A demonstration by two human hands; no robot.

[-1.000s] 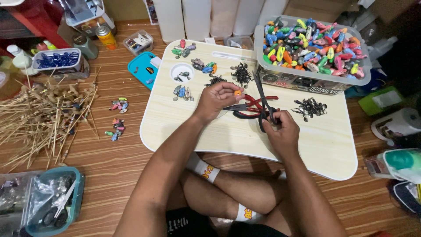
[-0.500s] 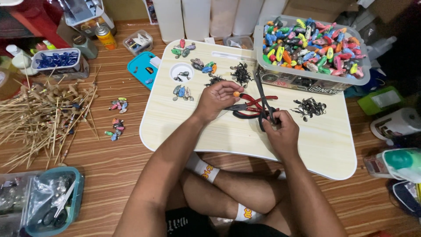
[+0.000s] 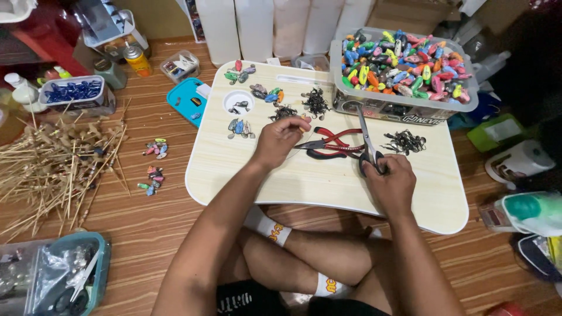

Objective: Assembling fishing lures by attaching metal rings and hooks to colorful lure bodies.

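Observation:
I sit cross-legged at a low light-wood lap table (image 3: 328, 181). My right hand (image 3: 387, 182) grips the black handles of a pair of scissors (image 3: 366, 136) whose blades point away from me. My left hand (image 3: 280, 140) is closed on a small orange piece, just left of red-handled pliers (image 3: 328, 143) lying on the table. Small heaps of dark metal hooks (image 3: 404, 141) and several painted fishing lures (image 3: 241, 127) lie around my hands.
A clear tub (image 3: 404, 67) full of colourful lures stands at the table's far right. Bamboo sticks (image 3: 55, 169) lie on the floor at left, with a few lures (image 3: 153, 175), a teal case (image 3: 186, 99), and boxes and bottles behind. A teal tray (image 3: 55, 281) sits near left.

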